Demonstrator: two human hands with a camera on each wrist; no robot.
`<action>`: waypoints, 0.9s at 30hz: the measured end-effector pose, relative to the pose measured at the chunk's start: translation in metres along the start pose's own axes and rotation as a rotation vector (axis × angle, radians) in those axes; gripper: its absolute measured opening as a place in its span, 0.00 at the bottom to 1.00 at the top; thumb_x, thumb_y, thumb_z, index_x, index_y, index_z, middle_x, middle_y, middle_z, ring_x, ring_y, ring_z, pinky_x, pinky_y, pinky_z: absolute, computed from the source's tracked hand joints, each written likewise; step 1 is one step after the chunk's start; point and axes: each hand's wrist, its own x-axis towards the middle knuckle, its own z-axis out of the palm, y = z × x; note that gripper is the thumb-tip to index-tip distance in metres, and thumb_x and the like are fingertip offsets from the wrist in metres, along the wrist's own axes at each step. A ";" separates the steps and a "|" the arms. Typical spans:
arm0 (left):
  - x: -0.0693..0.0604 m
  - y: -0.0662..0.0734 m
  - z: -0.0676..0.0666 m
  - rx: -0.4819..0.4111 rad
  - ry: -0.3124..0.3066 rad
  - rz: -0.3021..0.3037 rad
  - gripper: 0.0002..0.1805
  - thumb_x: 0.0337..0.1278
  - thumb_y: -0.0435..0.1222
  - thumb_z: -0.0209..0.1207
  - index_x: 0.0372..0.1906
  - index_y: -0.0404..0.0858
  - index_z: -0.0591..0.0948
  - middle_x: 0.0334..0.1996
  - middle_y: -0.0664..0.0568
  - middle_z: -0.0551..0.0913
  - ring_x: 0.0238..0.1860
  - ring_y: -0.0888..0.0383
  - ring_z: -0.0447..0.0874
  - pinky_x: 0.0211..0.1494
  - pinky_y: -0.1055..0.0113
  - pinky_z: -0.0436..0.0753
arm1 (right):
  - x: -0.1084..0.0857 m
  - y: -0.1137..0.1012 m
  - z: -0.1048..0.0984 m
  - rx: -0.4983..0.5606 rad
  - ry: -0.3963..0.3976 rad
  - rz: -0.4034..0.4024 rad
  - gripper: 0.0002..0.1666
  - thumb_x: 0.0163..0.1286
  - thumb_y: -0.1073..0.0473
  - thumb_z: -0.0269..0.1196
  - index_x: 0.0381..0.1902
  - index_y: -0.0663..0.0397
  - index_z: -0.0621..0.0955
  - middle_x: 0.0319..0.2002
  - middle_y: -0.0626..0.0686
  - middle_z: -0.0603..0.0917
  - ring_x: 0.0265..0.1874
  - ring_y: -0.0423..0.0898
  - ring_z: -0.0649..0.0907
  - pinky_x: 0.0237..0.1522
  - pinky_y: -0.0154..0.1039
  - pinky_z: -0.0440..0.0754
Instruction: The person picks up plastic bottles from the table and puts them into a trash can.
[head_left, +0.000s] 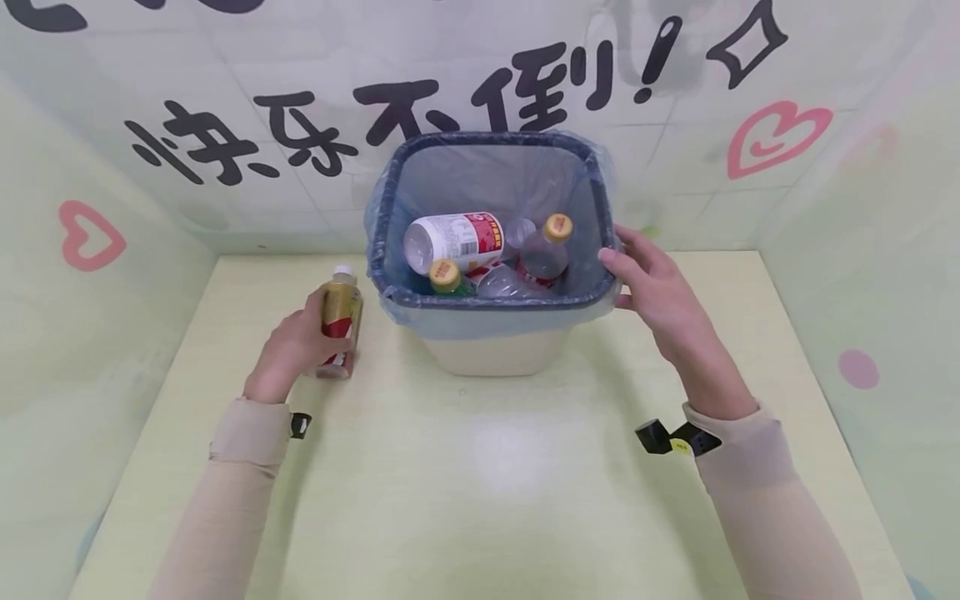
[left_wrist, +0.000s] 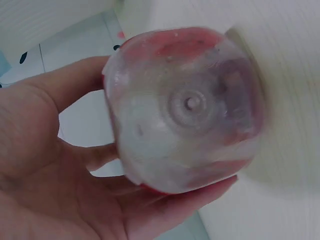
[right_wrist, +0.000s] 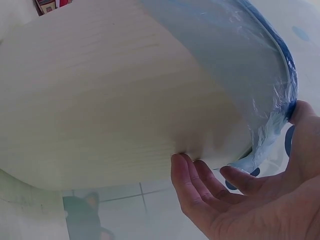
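Observation:
My left hand [head_left: 294,346] grips a plastic bottle [head_left: 342,312] with a gold and red label and a white cap. Its cap points away from me. The clear base [left_wrist: 187,107] faces the left wrist view, close to the tabletop; whether it touches there I cannot tell. A cream trash bin [head_left: 491,354] lined with a translucent blue bag [head_left: 480,321] stands right of the bottle. My right hand [head_left: 660,292] holds the bin's right side, thumb at the dark blue rim [head_left: 602,200] and fingers [right_wrist: 187,180] against the outer wall.
Inside the bin lie a white and red can-like container [head_left: 457,237], a clear bottle with a yellow cap [head_left: 546,254], a green bottle with a yellow cap [head_left: 446,277] and other clear plastic. The pale table [head_left: 480,500] meets walls at the back and both sides.

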 end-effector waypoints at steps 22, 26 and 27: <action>-0.027 0.022 -0.035 0.004 0.201 0.050 0.52 0.56 0.47 0.62 0.80 0.44 0.45 0.51 0.32 0.78 0.44 0.34 0.80 0.33 0.48 0.78 | -0.001 0.001 -0.001 0.002 0.010 -0.018 0.37 0.77 0.42 0.52 0.79 0.42 0.57 0.70 0.53 0.66 0.56 0.45 0.74 0.55 0.43 0.71; -0.036 0.028 -0.042 0.011 0.237 0.049 0.52 0.56 0.47 0.63 0.80 0.44 0.46 0.50 0.32 0.79 0.43 0.34 0.81 0.31 0.48 0.79 | 0.000 0.001 0.001 -0.003 0.011 -0.022 0.37 0.77 0.42 0.52 0.78 0.42 0.58 0.69 0.53 0.67 0.56 0.45 0.74 0.55 0.43 0.72; -0.037 0.029 -0.043 0.010 0.243 0.050 0.52 0.56 0.47 0.63 0.80 0.44 0.47 0.50 0.32 0.79 0.43 0.34 0.81 0.31 0.49 0.79 | 0.000 0.001 0.002 -0.005 0.010 -0.022 0.37 0.77 0.42 0.52 0.78 0.42 0.58 0.70 0.53 0.67 0.56 0.45 0.74 0.55 0.43 0.72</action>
